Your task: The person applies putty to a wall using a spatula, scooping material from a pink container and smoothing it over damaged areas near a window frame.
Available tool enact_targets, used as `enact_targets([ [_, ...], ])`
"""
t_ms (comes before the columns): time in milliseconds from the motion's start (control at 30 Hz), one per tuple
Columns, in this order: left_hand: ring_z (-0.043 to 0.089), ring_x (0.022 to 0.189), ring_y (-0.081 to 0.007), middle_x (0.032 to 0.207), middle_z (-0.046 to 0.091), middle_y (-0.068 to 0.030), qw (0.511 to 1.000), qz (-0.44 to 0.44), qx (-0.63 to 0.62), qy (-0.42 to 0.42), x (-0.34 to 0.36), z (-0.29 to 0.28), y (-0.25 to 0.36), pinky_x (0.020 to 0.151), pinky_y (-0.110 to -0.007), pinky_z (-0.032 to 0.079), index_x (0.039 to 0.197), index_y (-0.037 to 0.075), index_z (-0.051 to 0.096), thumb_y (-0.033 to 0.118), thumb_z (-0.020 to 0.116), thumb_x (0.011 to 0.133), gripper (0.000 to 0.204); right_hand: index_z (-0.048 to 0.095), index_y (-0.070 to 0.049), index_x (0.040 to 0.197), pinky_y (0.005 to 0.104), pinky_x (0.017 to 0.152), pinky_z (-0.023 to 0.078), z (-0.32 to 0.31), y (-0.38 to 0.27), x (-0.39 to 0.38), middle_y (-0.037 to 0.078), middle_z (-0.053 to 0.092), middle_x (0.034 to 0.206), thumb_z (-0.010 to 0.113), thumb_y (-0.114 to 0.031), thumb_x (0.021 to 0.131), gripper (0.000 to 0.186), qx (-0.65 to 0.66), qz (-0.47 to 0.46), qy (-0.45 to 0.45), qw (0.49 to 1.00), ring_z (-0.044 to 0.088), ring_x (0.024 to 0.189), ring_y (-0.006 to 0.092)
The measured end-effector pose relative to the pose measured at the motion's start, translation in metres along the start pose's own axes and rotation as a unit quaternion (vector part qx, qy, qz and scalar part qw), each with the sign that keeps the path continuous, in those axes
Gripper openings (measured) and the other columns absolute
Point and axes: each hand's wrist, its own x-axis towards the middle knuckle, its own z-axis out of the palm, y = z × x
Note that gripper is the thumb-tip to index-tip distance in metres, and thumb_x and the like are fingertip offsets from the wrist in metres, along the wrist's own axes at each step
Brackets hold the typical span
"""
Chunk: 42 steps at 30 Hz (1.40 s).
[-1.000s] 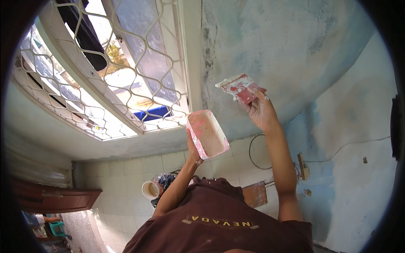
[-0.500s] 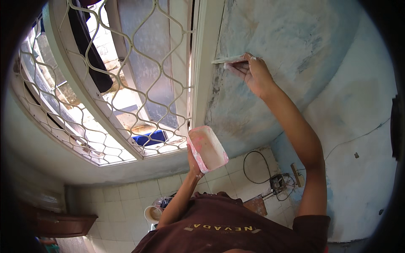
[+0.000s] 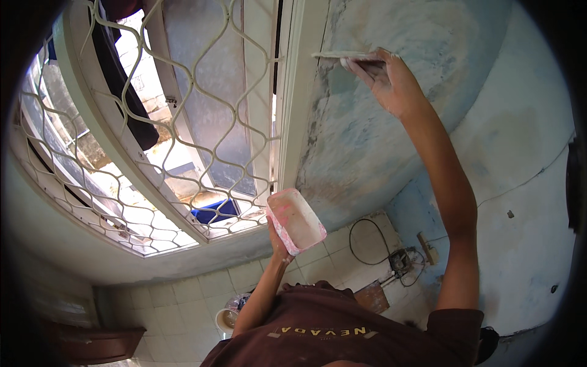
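Observation:
My left hand holds a pink rectangular plastic tray with whitish residue inside, below the window frame's right side. High at the right, my right hand grips a flat putty scraper, seen edge-on and coated in white, against the mottled grey-blue wall just right of the white window frame. Its pale tip is close to that frame; whether it touches the surface I cannot tell exactly. The fingertips of my right hand are whitened with paste.
A barred window fills the upper left, with a blue object outside. On the tiled floor are a bucket, a coiled cable, a device with wires and a brown board. A wooden door stands lower left.
My right hand has raised the scraper up to the wall beside the window frame, then farther up along it, turning it edge-on. The tray in my left hand sits a little lower in view.

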Motion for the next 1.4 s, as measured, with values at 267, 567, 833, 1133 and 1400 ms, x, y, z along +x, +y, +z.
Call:
enact_targets([
  [267, 0.054, 0.134, -0.0305, 0.149, 0.05, -0.0098, 1.0, 0.014, 0.007, 0.008, -0.006, 0.006, 0.011, 0.11, -0.05, 0.049, 0.157, 0.014, 0.034, 0.074, 0.032, 0.1, 0.082, 0.052, 0.016, 0.102, 0.0444, 0.105, 0.059, -0.051, 0.052, -0.03, 0.032, 0.061, 0.117, 0.037, -0.004, 0.105, 0.026, -0.097, 0.126, -0.02, 0.987, 0.065, 0.114, 0.0392],
  [567, 0.054, 0.133, -0.0299, 0.149, 0.05, -0.0094, 0.999, 0.039, 0.021, -0.004, -0.003, 0.032, 0.014, 0.109, -0.05, 0.049, 0.156, 0.014, 0.035, 0.072, 0.036, 0.101, 0.08, 0.047, 0.022, 0.106, 0.0376, 0.104, 0.061, 0.012, -0.014, 0.026, 0.036, 0.057, 0.121, 0.042, 0.002, 0.101, 0.021, 0.096, 0.086, 0.024, 0.991, 0.064, 0.114, 0.0438],
  [833, 0.055, 0.131, -0.0304, 0.146, 0.052, -0.0092, 0.999, 0.035, -0.008, 0.01, -0.003, 0.032, 0.01, 0.109, -0.051, 0.049, 0.154, 0.015, 0.037, 0.07, 0.033, 0.102, 0.076, 0.048, 0.023, 0.108, 0.0432, 0.109, 0.057, 0.001, -0.04, 0.014, 0.037, 0.057, 0.12, 0.044, 0.0, 0.102, 0.025, 0.087, -0.007, -0.062, 0.994, 0.061, 0.118, 0.0464],
  [1133, 0.056, 0.131, -0.0298, 0.145, 0.053, -0.0094, 0.998, 0.059, -0.004, -0.014, -0.005, 0.053, 0.009, 0.108, -0.051, 0.05, 0.154, 0.015, 0.037, 0.069, 0.032, 0.103, 0.074, 0.049, 0.022, 0.107, 0.0433, 0.107, 0.059, -0.034, 0.063, -0.029, 0.03, 0.056, 0.117, 0.045, -0.002, 0.104, 0.024, 0.187, 0.157, 0.058, 0.968, 0.062, 0.113, 0.0403],
  [1400, 0.056, 0.13, -0.0296, 0.145, 0.053, -0.0102, 0.997, 0.074, 0.033, 0.008, -0.015, 0.052, 0.005, 0.108, -0.05, 0.051, 0.154, 0.014, 0.037, 0.069, 0.034, 0.102, 0.076, 0.051, 0.028, 0.118, 0.0372, 0.104, 0.06, -0.022, -0.013, 0.02, 0.038, 0.054, 0.127, 0.044, 0.002, 0.102, 0.031, 0.336, 0.042, -0.007, 0.941, 0.059, 0.124, 0.0431],
])
